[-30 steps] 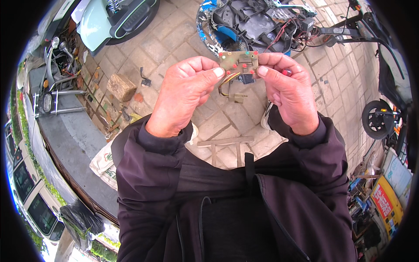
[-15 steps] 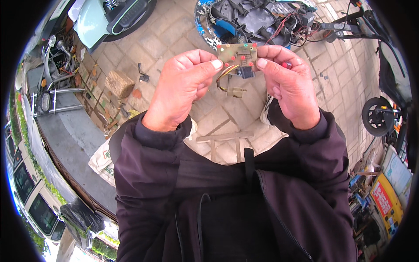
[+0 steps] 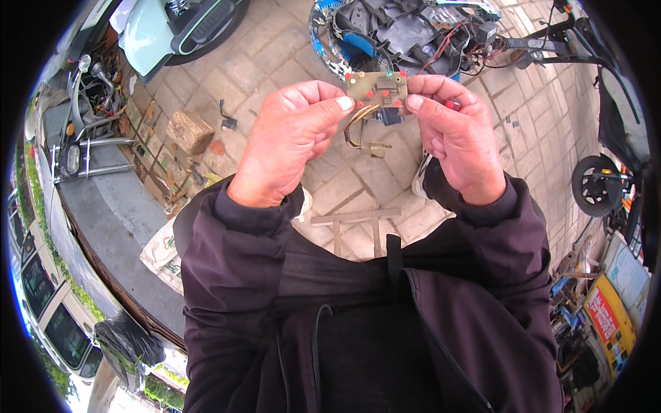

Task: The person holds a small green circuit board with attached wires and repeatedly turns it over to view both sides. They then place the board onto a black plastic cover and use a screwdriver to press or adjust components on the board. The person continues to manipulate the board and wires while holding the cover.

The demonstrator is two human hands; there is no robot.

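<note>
Between my two hands is a small tan circuit board (image 3: 363,84) dotted with red parts and a green one. My left hand (image 3: 286,141) pinches its left end between thumb and forefinger. At its right end, my right hand (image 3: 458,138) grips the board the same way, thumb toward me. Below the board hangs a short bundle of yellow, white and dark wires (image 3: 352,134), ending in a pale plug connector (image 3: 375,149). A small red-tipped dark item (image 3: 452,104) shows at the fingers of my right hand; what it is I cannot tell.
Opened-up black plastic vehicle parts with loose red wires (image 3: 441,51) lie beyond my hands. A wooden block (image 3: 190,132) sits on the paving at left, near a small black piece (image 3: 227,120). A pale green scooter panel (image 3: 144,41) stands far left, a wheel (image 3: 595,183) at right.
The board and its dangling connector have shifted very slightly to the right and down. Both hands keep the same pinch on it.
</note>
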